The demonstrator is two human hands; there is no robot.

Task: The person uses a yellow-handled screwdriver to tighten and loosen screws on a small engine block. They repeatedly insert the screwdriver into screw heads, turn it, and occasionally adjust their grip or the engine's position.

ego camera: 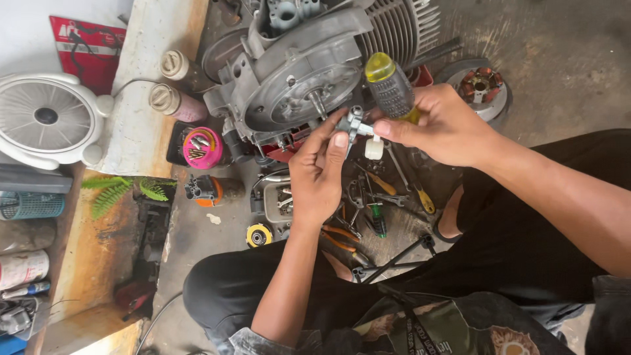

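Left hand [317, 172]: raised over the concrete floor [559, 59], fingers pinched on a small grey metal fitting [355, 123] with a white plastic end, held just below the engine block [309, 66].

Right hand [442, 125]: thumb and fingertips closed on the same fitting from the other side; palm also wrapped round a screwdriver [390, 87] with yellow cap and dark ribbed grip, handle pointing up.

Engine block: grey casing with finned cylinder, toward the far edge of the floor.

Loose hand tools [368, 210]: pliers, drivers, wrench, scattered on floor beneath the hands, between the knees.

Stator plate [480, 89]: round, copper coils, far right of floor.

Pink-lidded tub [201, 147]: left of engine, screws on top.

White fan [47, 118]: far left edge.

Two capped bottles [172, 82]: on the pale ledge beside the fan.
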